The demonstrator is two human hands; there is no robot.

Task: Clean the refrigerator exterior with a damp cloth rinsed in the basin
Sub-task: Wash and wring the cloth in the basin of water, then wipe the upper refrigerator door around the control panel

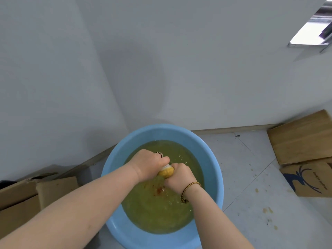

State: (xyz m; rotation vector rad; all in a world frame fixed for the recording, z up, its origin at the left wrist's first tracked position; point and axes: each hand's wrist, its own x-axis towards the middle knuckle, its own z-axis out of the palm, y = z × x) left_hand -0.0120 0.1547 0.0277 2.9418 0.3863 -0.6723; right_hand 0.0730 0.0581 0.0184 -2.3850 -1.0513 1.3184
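A round blue basin (213,164) stands on the floor in a corner, filled with murky yellow-green water. Above the water, my left hand (149,163) and my right hand (179,175) both grip a rolled-up cloth (166,171), yellow and white, of which only a short twisted stretch shows between the fists. Water runs from it down into the basin. My left hand wears a ring and my right wrist a braided bracelet. No refrigerator shows itself plainly in this view.
Pale grey walls meet in a corner behind the basin. A brown cardboard box (27,198) sits at the lower left. Flat cardboard (301,139) and a printed paper bag (309,178) lie on the stained tiled floor (251,177) at the right.
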